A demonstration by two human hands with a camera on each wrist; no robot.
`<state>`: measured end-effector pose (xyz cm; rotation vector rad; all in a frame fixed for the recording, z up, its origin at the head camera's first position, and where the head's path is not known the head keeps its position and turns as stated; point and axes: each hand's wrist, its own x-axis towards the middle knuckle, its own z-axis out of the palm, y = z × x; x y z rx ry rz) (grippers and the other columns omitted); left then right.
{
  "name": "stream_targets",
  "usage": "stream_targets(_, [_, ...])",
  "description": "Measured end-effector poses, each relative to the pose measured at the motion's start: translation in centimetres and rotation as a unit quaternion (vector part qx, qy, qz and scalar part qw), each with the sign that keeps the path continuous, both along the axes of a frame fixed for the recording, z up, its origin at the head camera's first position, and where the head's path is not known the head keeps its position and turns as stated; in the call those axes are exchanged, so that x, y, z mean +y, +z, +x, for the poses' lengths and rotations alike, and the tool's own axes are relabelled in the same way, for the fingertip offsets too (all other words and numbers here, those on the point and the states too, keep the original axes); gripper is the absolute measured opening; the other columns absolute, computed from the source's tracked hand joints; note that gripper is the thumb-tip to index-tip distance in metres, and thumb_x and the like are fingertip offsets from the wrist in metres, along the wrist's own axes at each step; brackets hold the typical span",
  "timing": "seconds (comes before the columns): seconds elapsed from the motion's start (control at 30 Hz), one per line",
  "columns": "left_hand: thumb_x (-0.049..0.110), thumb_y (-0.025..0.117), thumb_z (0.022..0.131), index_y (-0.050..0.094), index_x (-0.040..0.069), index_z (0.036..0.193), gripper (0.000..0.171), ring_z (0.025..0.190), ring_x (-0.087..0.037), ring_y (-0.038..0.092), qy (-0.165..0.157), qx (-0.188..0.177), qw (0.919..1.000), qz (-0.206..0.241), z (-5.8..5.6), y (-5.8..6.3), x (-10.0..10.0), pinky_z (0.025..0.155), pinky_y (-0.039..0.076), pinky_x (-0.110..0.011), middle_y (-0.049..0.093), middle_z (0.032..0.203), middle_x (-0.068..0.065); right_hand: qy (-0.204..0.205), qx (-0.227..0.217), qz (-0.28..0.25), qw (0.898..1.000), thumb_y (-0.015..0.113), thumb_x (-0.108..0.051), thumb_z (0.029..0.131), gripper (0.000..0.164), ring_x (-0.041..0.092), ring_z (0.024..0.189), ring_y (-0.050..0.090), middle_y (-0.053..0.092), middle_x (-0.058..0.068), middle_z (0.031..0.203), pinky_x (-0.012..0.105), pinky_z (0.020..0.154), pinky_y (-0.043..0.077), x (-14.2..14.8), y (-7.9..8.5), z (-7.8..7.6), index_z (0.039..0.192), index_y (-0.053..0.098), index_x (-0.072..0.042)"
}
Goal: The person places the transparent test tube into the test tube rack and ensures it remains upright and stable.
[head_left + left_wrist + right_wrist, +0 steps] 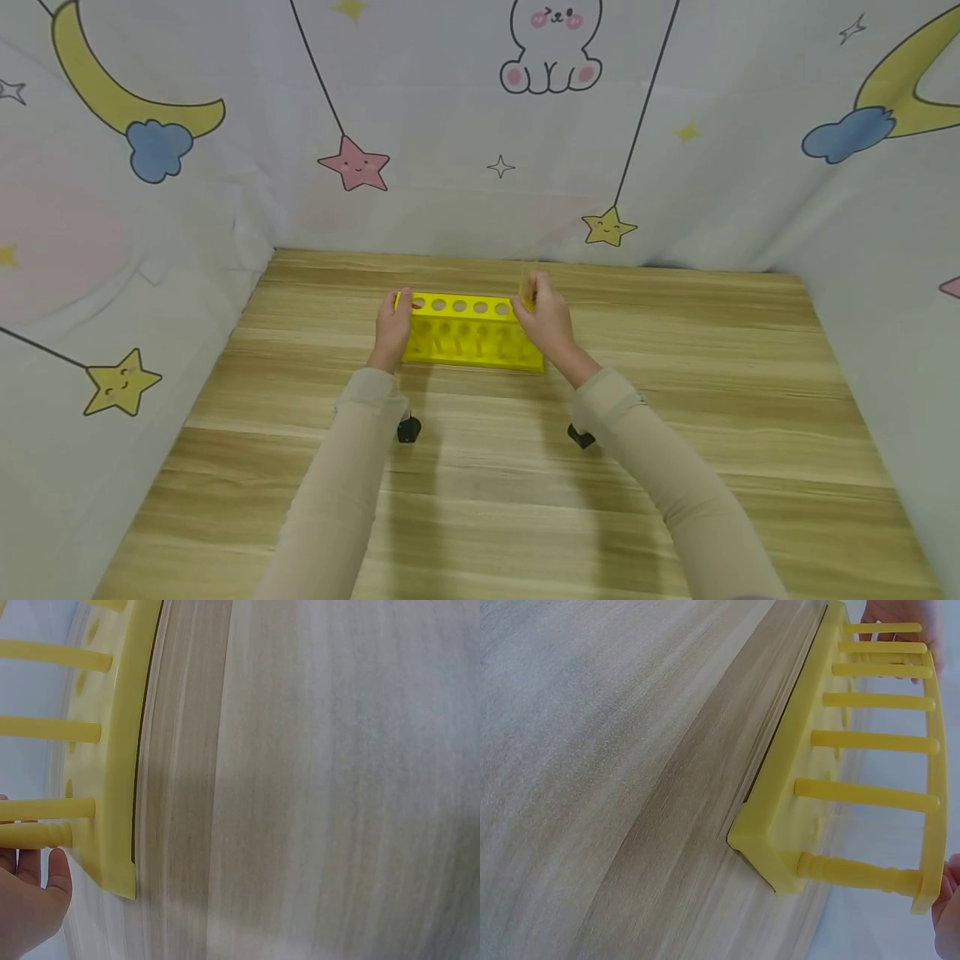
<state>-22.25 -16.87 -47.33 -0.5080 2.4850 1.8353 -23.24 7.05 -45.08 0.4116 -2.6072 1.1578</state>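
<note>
A yellow test tube rack [461, 310] stands upright on the table, with a row of round holes along its top and a row of pegs below. My left hand [391, 332] grips its left end; in the left wrist view the fingers [58, 879] are around the end post. At the right end, my right hand [550, 321] pinches a clear test tube [528, 273], whose upper part rises above the rack. The tube's lower part is hard to make out. In the right wrist view only a bit of the right hand [948, 919] shows, beside the rack's top corner.
The wood-grain table [495, 500] runs up to a white cloth backdrop [442, 208] with printed stars, moons and a bear. Cloth also hangs at the left and right sides. Small black devices [408, 430] sit under both wrists.
</note>
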Motion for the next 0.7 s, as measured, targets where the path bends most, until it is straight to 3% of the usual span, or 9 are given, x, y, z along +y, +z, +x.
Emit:
stream_targets(0.5, [0.045,0.03,0.094,0.043,0.007,0.113,0.044,0.114,-0.026,0.037,0.005,-0.005,1.0,-0.002,-0.01,0.01,0.05,0.097,0.029,-0.041,0.046,0.118,-0.013,0.009,-0.019,0.0,1.0,0.065,-0.016,0.079,0.032,0.019,0.068,0.041,0.042,0.007,0.075,0.027,0.06,0.034,0.26,0.2,0.0,0.09,0.036,-0.006])
stream_targets(0.7, [0.045,0.03,0.094,0.043,0.007,0.111,0.044,0.114,-0.026,0.037,0.005,-0.004,1.0,0.0,-0.04,-0.13,0.01,0.096,0.029,-0.041,0.046,0.118,-0.013,0.018,-0.023,-0.009,1.0,0.067,-0.018,0.078,0.036,0.021,0.075,0.047,0.048,0.009,0.081,0.03,0.067,0.043,0.58,0.31,0.22,0.098,0.04,-0.005])
